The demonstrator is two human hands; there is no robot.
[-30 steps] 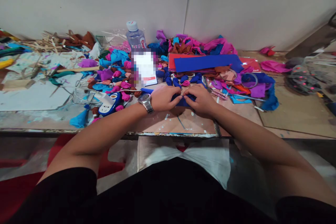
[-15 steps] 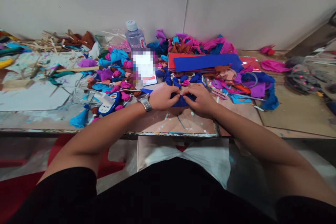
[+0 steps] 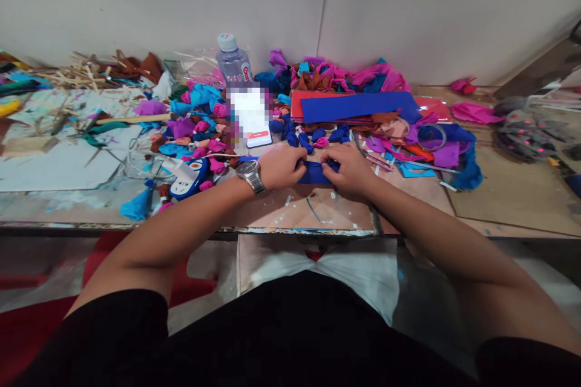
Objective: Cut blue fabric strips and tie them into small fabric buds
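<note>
My left hand (image 3: 282, 166) and my right hand (image 3: 345, 168) meet over the near middle of the table, fingers curled and pinching a small dark blue piece of paper (image 3: 313, 173) stretched between them. A metal watch (image 3: 251, 174) sits on my left wrist. Just beyond my fingers lie several small twisted dark blue paper buds (image 3: 308, 138) and pink buds (image 3: 213, 146). A long dark blue sheet (image 3: 358, 106) rests on a red sheet further back.
A water bottle (image 3: 233, 62) stands at the back by the wall. A white and blue glue gun (image 3: 186, 176) lies left of my wrist. Crumpled pink and blue paper (image 3: 345, 75), a tape ring (image 3: 431, 137) and wooden sticks (image 3: 86, 69) crowd the table.
Both hands have shifted slightly away from me, and the blue piece between them is now pulled out a little wider.
</note>
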